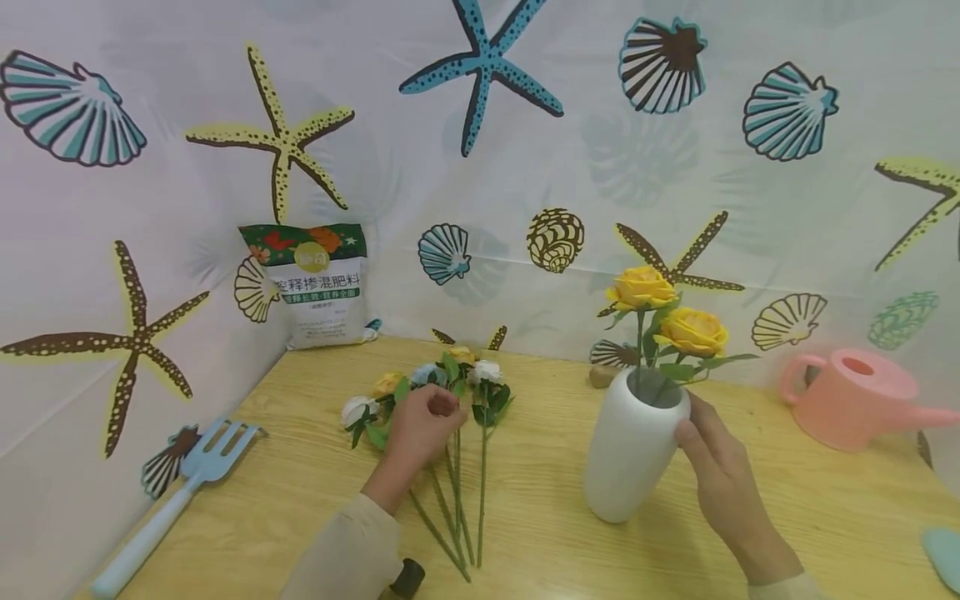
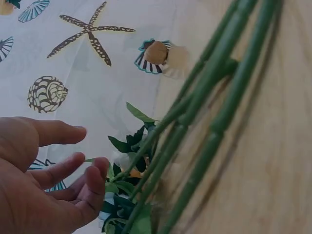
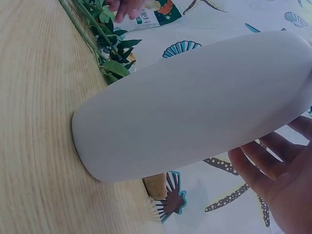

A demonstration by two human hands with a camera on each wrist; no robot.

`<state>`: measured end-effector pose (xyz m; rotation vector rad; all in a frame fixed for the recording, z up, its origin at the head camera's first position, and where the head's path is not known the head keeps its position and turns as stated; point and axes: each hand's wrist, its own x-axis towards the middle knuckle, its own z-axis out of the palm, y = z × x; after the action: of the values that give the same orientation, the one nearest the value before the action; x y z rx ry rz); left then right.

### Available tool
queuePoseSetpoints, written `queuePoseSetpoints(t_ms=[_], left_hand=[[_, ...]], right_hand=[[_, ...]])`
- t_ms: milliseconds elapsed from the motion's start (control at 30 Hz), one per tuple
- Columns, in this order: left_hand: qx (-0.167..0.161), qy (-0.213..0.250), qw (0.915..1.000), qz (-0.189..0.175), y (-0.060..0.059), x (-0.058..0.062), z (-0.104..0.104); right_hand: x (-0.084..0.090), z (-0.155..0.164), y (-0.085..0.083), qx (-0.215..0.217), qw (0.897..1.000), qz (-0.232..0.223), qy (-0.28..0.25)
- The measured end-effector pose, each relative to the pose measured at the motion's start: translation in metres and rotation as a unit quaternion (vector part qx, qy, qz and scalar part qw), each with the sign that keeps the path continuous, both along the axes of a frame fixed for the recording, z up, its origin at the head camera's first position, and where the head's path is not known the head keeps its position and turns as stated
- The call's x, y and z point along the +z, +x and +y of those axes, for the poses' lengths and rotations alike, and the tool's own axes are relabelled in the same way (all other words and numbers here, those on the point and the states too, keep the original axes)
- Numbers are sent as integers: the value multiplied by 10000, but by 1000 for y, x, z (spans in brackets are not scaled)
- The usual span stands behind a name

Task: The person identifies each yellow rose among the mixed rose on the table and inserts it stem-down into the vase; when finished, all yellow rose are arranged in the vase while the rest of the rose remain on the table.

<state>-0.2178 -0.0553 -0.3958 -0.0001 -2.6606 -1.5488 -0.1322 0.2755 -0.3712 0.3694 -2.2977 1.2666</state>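
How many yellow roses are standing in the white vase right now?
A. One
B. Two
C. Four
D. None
B. Two yellow roses stand up out of the white vase, which the right hand touches near its rim, while the other flowers lie flat on the wooden table under the left hand.

watering can [image 1: 862, 400] spout cut by right edge, teal object [image 1: 943, 554] mostly cropped, fertiliser bag [image 1: 318, 283] small print unreadable
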Motion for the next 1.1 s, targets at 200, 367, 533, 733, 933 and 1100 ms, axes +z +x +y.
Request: queuePoseSetpoints(t_ms=[200,367,533,733,933,1100], left_hand=[[-187,-307,9983,-462,-2,-8,0],[-215,-426,9970,-612,-3,-15,0],[-355,-561,9963,-537,-5,-21,-1],[-438,-558,9959,-560,-6,-20,0],[-591,594,9944,-642,-3,-8,1],[-718,1313,9880,-388,2,9,4]], right_hand=[[1,0,0,11,10000,0,-13],[1,1,0,25,10000,-52,14],[1,2,-1,11,10000,-84,30],[1,1,-1,65,10000,-42,-23],[1,1,0,32,9999,-108,10],[2,1,1,84,9998,-166,44]])
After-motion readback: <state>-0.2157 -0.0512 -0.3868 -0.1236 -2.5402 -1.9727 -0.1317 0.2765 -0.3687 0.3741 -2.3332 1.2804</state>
